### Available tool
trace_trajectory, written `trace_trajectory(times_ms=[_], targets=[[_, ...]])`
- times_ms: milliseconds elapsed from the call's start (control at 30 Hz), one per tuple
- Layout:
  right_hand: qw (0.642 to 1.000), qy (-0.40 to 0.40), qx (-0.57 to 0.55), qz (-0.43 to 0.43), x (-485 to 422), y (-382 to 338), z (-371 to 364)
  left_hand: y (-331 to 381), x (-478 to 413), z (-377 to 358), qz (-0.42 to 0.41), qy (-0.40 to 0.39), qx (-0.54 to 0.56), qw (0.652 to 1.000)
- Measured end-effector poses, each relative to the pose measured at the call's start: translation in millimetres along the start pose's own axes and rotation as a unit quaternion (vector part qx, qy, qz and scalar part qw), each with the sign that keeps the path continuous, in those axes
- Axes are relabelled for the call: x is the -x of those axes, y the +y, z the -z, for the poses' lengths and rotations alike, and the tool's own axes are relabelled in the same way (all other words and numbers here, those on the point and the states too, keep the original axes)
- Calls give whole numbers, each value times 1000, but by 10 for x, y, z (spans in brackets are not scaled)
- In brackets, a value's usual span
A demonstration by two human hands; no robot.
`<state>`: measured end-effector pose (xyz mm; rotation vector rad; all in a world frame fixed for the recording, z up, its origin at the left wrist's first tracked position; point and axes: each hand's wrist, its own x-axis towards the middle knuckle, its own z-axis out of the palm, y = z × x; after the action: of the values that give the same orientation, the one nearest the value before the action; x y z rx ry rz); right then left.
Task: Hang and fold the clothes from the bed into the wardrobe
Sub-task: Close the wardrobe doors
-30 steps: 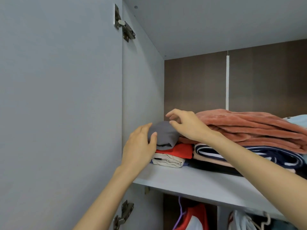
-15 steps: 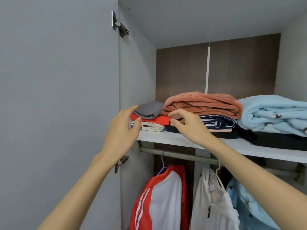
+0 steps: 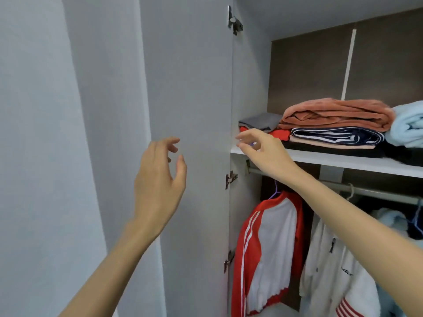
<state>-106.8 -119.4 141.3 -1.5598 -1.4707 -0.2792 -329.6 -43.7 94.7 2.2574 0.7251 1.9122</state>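
The left hand (image 3: 160, 179) hangs in front of the open wardrobe door (image 3: 190, 88), its fingers loosely curled and spread, holding nothing. The right hand (image 3: 263, 152) is raised at the front left corner of the shelf (image 3: 343, 160), fingers relaxed and bent, thumb and forefinger close together but with no cloth between them.

The folded clothes lie on that shelf. A grey garment (image 3: 261, 121) tops a red one (image 3: 280, 133) at the left end, just behind the right hand. Beside them a coral fleece (image 3: 336, 114) rests on a navy striped piece (image 3: 336, 136), and a pale blue blanket (image 3: 409, 124) touches the fleece on the right.

Below the shelf runs a rail (image 3: 377, 192) – a red-and-white jacket (image 3: 267, 243) hangs from it on a purple hanger (image 3: 275, 193), with a white garment (image 3: 332, 271) next to it.
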Motion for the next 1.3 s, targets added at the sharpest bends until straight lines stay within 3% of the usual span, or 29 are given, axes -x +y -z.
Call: trace_trajectory(times_ms=[133,400,567,767,967,1300], targets=[[1000,-7,-19,6,-67,-453,-438,-315,66,243,37,5,3,999],[1000,7,-5,2,-372,-1227,-1240,-842,180,165,153,-221,80,960],[995,38,96,-3,-512,-1390,-1450,-995,114,121,186,-276,150,931],[979,62,196,-11,-516,-1413,-1435,-1065,141,148,157,-299,181,924],[935,121,334,7,-346,-1355,-1194,-907,255,66,123,-276,233,924],[921,184,343,-15,198,-777,-399,-372,588,-590,17,-311,304,900]])
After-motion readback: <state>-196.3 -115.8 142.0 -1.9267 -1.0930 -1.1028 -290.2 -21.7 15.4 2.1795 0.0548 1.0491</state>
